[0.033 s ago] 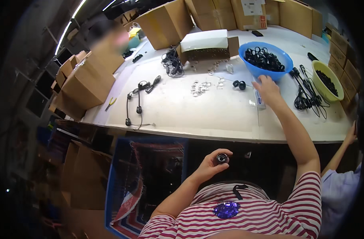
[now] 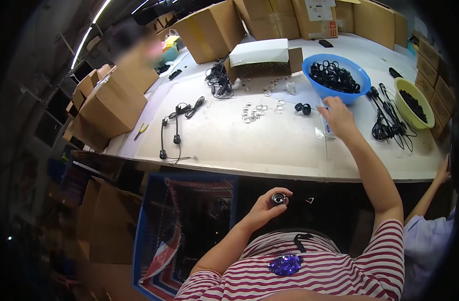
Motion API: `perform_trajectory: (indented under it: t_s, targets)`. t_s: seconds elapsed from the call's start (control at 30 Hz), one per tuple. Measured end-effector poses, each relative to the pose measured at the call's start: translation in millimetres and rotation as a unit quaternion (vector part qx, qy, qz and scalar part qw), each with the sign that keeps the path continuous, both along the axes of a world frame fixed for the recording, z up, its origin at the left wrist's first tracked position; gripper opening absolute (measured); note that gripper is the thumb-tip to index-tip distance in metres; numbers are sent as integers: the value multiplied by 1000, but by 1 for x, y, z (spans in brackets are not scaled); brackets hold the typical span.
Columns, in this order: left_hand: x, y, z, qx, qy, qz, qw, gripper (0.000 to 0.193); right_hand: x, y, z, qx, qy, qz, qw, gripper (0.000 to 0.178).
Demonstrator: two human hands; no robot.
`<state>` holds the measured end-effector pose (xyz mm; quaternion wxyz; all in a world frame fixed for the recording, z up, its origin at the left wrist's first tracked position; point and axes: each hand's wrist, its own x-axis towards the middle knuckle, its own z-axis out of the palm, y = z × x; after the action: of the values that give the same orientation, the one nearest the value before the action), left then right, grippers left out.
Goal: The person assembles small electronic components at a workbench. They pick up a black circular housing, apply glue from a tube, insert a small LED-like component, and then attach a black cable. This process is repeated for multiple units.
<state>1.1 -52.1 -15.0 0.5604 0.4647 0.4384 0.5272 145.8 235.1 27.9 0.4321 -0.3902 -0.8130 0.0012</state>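
In front of my body, my left hand (image 2: 262,209) is closed around a small black cylindrical part (image 2: 279,198) with a shiny round end turned upward. My right hand (image 2: 338,116) hovers over the table at the near edge of a blue bowl (image 2: 346,97), its fingers bent and apart, with nothing visible between them. Many black rings (image 2: 335,78) fill that bowl. Partly covered by my right hand is a small white and blue packet (image 2: 328,131). Left of it lie black round pieces (image 2: 302,108) and several clear, glassy pieces (image 2: 253,111).
An open carton (image 2: 264,67) stands behind the clear pieces. Black cables (image 2: 177,125) and yellow-handled pliers (image 2: 140,131) lie to the left. A yellow bowl of small black parts (image 2: 415,120) and more cables (image 2: 385,128) are at right. Another person's arm (image 2: 435,185) shows there. A blue crate (image 2: 144,220) sits below the table.
The part in my left hand has tilted slightly, showing more of its shiny end. My right hand is almost unmoved beside the blue bowl.
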Motion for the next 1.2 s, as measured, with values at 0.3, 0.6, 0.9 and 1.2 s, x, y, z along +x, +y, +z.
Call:
perform_trajectory:
  t_s: [0.3,0.6,0.9,1.2]
  targets:
    - [-7,15,6,64,-194,23,979,52,49,-160,-27,-524,-167,404,731,31]
    - [18,50,32,109,-121,60,985,56,25,-190,-155,-712,48,352,606,58]
    - [19,56,34,109,-94,75,987,47,36,-165,-159,-680,-86,275,674,29]
    - [17,46,42,78,-88,44,992,44,27,-169,-145,-616,-160,337,694,33]
